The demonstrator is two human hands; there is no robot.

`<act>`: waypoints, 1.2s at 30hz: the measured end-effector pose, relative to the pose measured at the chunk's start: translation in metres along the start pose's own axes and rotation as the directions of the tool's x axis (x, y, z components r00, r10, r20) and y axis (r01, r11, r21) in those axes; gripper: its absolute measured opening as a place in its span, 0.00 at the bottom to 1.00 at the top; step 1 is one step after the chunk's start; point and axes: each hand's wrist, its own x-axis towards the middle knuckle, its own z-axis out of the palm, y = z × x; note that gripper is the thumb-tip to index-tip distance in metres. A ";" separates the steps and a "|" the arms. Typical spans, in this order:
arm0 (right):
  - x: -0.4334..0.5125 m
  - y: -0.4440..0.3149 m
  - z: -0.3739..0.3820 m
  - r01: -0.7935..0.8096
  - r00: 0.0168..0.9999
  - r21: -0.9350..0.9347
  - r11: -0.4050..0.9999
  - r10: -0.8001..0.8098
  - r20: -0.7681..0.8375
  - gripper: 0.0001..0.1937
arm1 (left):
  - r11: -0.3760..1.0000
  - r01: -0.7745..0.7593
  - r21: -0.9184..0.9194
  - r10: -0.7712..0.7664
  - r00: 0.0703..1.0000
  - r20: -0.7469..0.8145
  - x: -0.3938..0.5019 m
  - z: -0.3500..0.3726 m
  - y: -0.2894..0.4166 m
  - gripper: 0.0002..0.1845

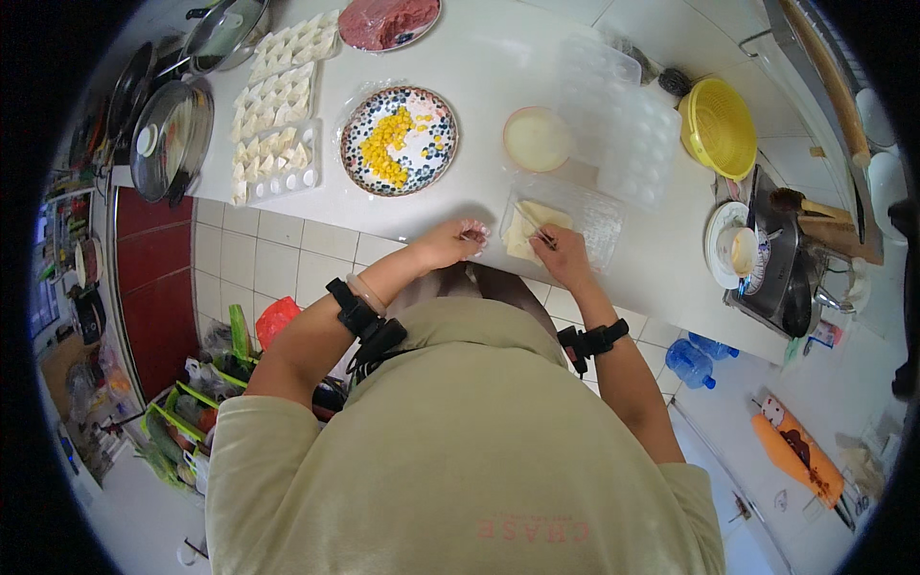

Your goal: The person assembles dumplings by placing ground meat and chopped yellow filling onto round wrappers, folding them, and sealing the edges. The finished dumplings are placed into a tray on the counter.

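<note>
My right hand (564, 253) grips a thin, light-coloured utensil, perhaps chopsticks, whose far end lies over a stack of square dough wrappers (523, 233). The wrappers rest in a clear plastic tray (600, 237) at the counter's near edge. To the left, my left hand (462, 241) is curled with white flour on its fingertips; whether it holds something small cannot be told. Beyond the tray stands a round bowl of pale liquid (537, 139). A patterned plate (431, 169) with yellow corn kernels (386, 147) lies further left.
Trays of folded dumplings (277, 162) stand at the left, near a glass-lidded pan (169, 140). Reddish minced meat (388, 21) sits on a plate at the back. Empty clear moulded trays (625, 122) lie right of the bowl, beside a yellow basket (719, 129). Plates (719, 248) stand by the sink.
</note>
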 end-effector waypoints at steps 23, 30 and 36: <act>-0.006 0.013 -0.017 -0.039 0.998 0.279 0.960 0.023 0.059 0.12 | 0.998 -0.032 0.061 0.034 0.999 -0.029 0.021 0.019 0.004 0.15; -0.020 0.039 -0.019 -0.401 0.847 0.044 0.915 0.389 -0.362 0.21 | 0.897 -0.319 0.306 0.357 0.931 -0.076 0.045 0.051 0.009 0.15; -0.012 0.050 0.005 -0.510 0.775 0.277 0.814 0.575 -0.264 0.23 | 0.910 -0.163 0.381 0.213 0.973 -0.093 0.061 0.052 0.004 0.16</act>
